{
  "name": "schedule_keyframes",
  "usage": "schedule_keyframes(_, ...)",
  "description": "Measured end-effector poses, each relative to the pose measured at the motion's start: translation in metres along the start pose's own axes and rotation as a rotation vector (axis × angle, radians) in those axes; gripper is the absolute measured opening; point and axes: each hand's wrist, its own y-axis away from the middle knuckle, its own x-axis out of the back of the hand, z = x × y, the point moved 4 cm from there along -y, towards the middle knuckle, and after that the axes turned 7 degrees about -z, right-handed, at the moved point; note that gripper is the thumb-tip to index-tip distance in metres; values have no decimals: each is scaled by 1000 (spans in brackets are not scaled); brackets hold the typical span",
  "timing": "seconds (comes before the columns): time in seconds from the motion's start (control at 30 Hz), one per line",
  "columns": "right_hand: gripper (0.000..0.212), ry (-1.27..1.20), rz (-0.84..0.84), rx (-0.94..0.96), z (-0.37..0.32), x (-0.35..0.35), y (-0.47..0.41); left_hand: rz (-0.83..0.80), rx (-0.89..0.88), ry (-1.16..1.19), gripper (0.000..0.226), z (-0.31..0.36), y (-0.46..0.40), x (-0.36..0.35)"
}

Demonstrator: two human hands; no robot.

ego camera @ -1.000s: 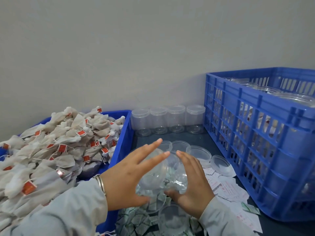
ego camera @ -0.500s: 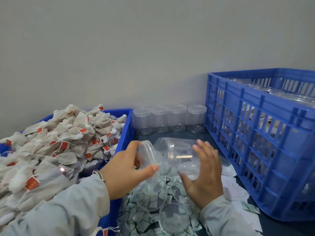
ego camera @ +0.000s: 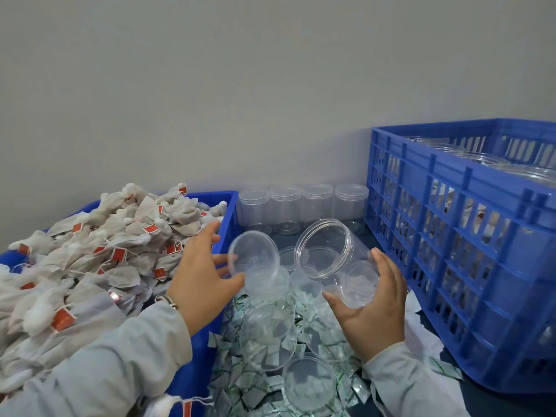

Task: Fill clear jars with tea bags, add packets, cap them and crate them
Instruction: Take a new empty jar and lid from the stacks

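My right hand [ego camera: 373, 308] grips an empty clear jar [ego camera: 334, 254] by its base, tilted with its open mouth facing up and left. My left hand [ego camera: 201, 281] pinches the jar's clear lid [ego camera: 255, 260] between thumb and fingers, held apart from the jar to its left. Beneath both hands lies a heap of small green-and-white packets [ego camera: 264, 371] with loose clear lids [ego camera: 308, 383] on it. A pile of tea bags with red tags [ego camera: 99, 251] fills the blue bin [ego camera: 228, 218] on the left.
Several empty capped jars [ego camera: 301, 206] stand in a row against the wall. A tall blue crate [ego camera: 469, 254] on the right holds capped jars. White paper slips [ego camera: 421, 329] lie by the crate's near side. A grey wall closes the back.
The lid has come off the jar: my left hand drew it away to the left, while my right hand tipped the jar's mouth upward and lifted it slightly.
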Motion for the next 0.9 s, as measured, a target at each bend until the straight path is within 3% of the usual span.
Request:
schedule_keyframes(0.27,98,-103,-72,-97,1,0,1,179,107,-206,61,-12,-19,39)
schedule_keyframes(0.5,101,-269,-114,-161,-24,5,7,245,302,-301,43,-40,-33,97)
schedule_keyframes(0.63,98,-466,-157,-182,-48,7,14,86,407,-532,36,-54,-34,106)
schedule_keyframes(0.7,97,-568,-201,-221,-60,-1,23,-22,443,-694,42,-61,-32,99)
schedule_keyframes(0.8,79,-718,-276,-264,-75,-18,37,-200,476,-808,47,-68,-27,82)
schedule_keyframes(0.9,80,-744,-371,-269,-83,-32,50,-355,498,-939,59,-72,-26,76)
